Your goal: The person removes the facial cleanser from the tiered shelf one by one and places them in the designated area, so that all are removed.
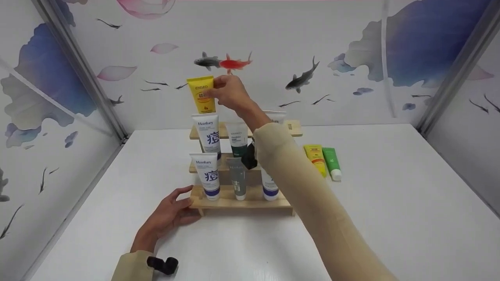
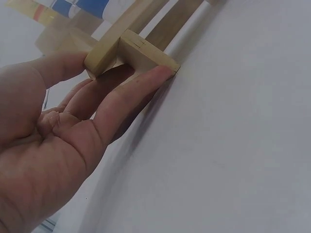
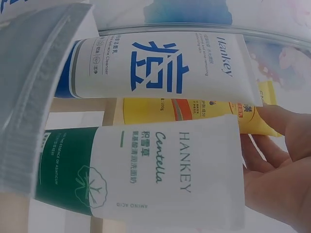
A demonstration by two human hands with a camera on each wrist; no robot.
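White walls [image 1: 258,31] painted with fish backed the glossy white table [image 1: 351,234]. At the top left of a three-tiered pale wooden stand [image 1: 250,203], the right hand [image 1: 231,93] pinched a flat-ended yellow plastic tube [image 1: 203,104] nearly upright; its base was hidden. It looked light, soft-walled and slippery, best held near its stiff crimped end. The left hand [image 1: 172,214] gripped the stand's lower left end.
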